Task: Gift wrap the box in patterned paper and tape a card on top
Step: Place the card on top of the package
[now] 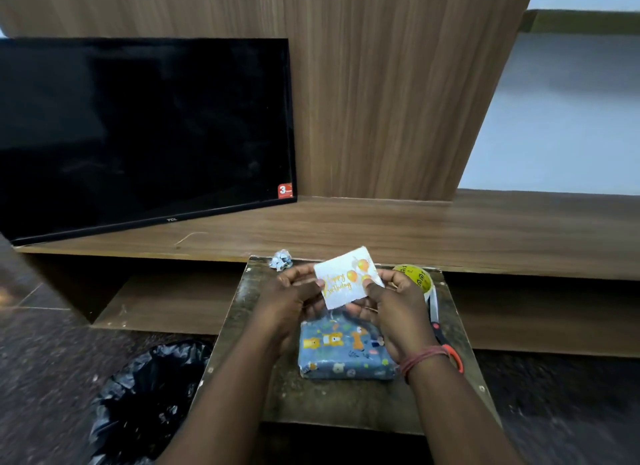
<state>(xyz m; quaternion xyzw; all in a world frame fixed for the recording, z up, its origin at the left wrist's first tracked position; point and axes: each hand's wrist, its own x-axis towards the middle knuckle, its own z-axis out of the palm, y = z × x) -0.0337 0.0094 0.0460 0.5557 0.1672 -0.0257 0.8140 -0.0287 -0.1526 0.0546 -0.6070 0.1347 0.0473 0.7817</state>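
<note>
Both hands pinch my white birthday card (348, 277) by its side edges.
Left hand (294, 298), right hand (391, 308); the blue bear-patterned wrapped box (343, 353) lies directly below.

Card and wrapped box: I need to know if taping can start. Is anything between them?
In the head view, only the fingers of the right hand lie under the card, above the wrapped box. The left hand pinches the card's left edge.

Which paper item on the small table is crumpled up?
The small silvery wad at the table's far left edge. The card is held flat and the wrapped box is smooth.
</note>
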